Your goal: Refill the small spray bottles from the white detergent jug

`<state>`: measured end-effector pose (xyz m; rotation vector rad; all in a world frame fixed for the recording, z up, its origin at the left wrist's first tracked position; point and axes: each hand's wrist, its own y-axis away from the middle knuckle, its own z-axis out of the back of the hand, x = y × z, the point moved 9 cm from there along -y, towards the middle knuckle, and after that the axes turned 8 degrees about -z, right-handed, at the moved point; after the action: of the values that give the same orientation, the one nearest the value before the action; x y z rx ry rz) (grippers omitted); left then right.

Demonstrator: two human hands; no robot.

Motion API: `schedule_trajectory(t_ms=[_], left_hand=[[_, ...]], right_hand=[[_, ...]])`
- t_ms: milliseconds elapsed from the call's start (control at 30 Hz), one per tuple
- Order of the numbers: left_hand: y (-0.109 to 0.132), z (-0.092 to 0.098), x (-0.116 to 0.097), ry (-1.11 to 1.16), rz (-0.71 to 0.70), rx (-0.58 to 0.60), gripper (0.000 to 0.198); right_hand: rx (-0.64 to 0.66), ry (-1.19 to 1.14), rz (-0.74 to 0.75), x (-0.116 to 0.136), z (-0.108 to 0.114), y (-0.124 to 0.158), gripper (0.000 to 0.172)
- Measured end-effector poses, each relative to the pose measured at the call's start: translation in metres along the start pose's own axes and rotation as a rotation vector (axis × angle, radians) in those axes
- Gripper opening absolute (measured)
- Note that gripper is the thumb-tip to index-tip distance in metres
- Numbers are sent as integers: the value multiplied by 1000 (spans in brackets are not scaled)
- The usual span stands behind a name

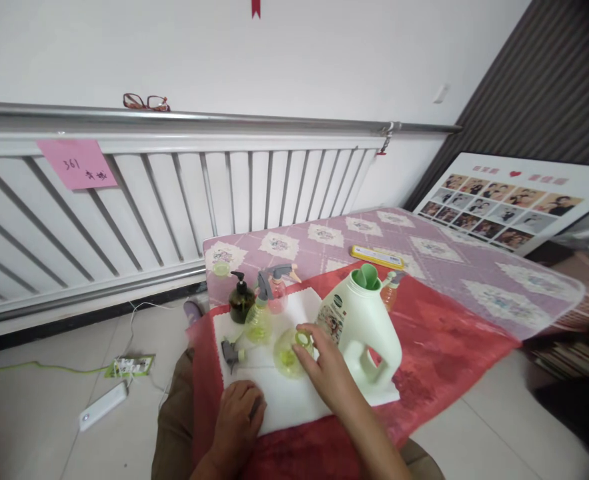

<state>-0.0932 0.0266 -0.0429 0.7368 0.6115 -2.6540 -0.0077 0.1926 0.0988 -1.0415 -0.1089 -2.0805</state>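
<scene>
My right hand (327, 370) pinches the open neck of a small round yellow-green bottle (285, 357) that lies on a white towel (294, 400). My left hand (239, 415) rests curled on the towel's near edge; what its fingers hold, if anything, is hidden. A detached grey spray head (231, 352) lies just left of the bottle. Right of my hand stands a big white detergent jug (367, 327), its green mouth uncapped.
Behind the towel stand a dark pump bottle (241, 301), a yellow-green spray bottle (259, 317) and a pink spray bottle (277, 288). A small orange bottle (390, 291) sits behind the jug. A red cloth (444, 333) lies under everything. A white radiator (174, 193) lines the wall.
</scene>
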Motion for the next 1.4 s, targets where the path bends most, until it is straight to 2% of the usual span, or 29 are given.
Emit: schedule_trajectory(t_ms=[133, 233, 300, 367, 467, 567, 667, 733, 800, 900, 1033, 1167, 1300, 1400], left_hand=[[2, -4, 9, 68, 36, 31, 14], [4, -4, 16, 129, 68, 16, 29], [5, -4, 18, 149, 82, -17, 41], [4, -6, 17, 157, 87, -50, 51], [-2, -13, 10, 168, 93, -52, 67], [-9, -24, 0, 185, 117, -10, 81], [-16, -32, -10, 213, 151, 21, 89], [-22, -36, -15, 233, 175, 35, 92], [-27, -41, -19, 247, 190, 43, 94], [-32, -44, -22, 239, 193, 25, 91], [-35, -42, -21, 213, 145, -37, 86], [-33, -34, -8, 176, 113, -92, 85], [-28, -35, 12, 159, 91, -72, 87], [-26, -38, 17, 158, 70, -55, 89]], right_hand=[[98, -32, -18, -4, -22, 29, 23], [124, -35, -34, -14, -39, 40, 26], [116, -38, -42, -19, -44, 44, 32], [87, -39, -42, -22, -40, 49, 38], [-43, -42, -15, -24, -10, 59, 37], [-295, -56, -18, -35, 42, 71, 26], [-539, -149, -156, -66, 91, 82, 34], [-612, -254, -295, -93, 106, 85, 46], [-607, -346, -399, -116, 109, 82, 54], [-513, -425, -460, -132, 99, 72, 56], [-457, -329, -529, -135, 91, 64, 54], [-431, -259, -600, -137, 88, 59, 56], [-416, -254, -613, -144, 89, 50, 58], [-402, -236, -609, -149, 91, 42, 56]])
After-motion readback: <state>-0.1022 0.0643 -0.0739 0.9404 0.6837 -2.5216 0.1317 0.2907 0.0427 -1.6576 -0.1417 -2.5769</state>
